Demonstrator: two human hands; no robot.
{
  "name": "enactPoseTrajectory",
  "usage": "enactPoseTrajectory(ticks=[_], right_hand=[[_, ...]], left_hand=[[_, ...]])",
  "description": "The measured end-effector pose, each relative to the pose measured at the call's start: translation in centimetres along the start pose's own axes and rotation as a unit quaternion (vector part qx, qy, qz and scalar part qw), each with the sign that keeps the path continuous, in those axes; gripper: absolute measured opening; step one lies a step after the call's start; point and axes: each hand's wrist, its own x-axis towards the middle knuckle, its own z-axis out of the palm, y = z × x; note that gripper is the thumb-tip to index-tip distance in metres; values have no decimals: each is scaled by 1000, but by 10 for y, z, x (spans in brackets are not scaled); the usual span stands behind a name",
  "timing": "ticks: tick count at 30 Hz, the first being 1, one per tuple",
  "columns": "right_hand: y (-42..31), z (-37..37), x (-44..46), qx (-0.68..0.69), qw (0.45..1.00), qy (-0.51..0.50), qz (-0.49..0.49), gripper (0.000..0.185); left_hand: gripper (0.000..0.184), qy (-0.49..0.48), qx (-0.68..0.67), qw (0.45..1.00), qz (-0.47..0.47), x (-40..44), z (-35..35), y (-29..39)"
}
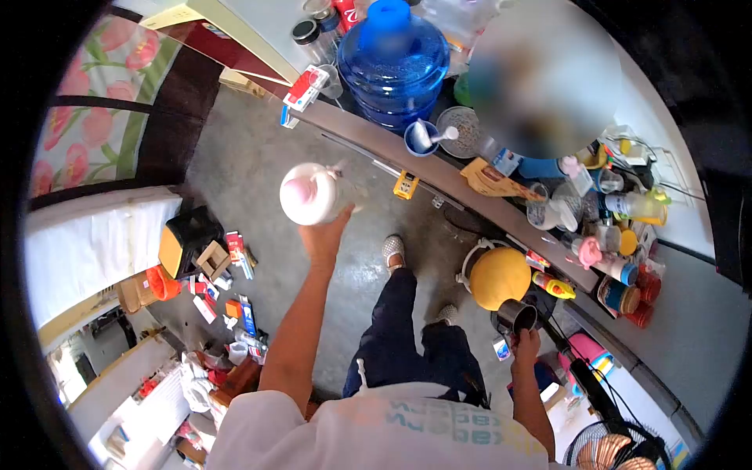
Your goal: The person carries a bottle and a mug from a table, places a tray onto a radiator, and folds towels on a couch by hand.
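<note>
My left hand (pixel 326 233) reaches out over the floor, its fingers wrapped round a white jug with a pink lid (pixel 307 193). The jug appears upright, and I see it mostly from above; its lower part is partly hidden. Low on the right, my right hand (pixel 526 343) grips a metal cup (pixel 518 315) with its dark opening facing up and sideways. Just beyond the cup is a round yellow-topped stool or bucket (pixel 500 279). I cannot tell whether the cup touches it.
A long counter (pixel 356 137) runs along the right, bearing a big blue water bottle (pixel 393 66), a blue cup (pixel 421 138) and several jars. Boxes (pixel 212 261) lie on the floor at left near a black stool (pixel 192 241). A fan (pixel 619 446) stands lower right.
</note>
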Motion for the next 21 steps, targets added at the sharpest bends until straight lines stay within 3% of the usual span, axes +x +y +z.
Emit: enactPoseTrajectory(ticks=[5, 9, 21], right_hand=[[0, 22, 23, -28, 999, 43, 4, 8], [3, 29, 44, -64, 995, 67, 31, 8], [9, 30, 72, -82, 993, 70, 56, 9]], left_hand=[[53, 42, -21, 996, -75, 97, 56, -55], [55, 85, -36, 995, -44, 147, 93, -64], [83, 127, -10, 989, -77, 181, 154, -84]])
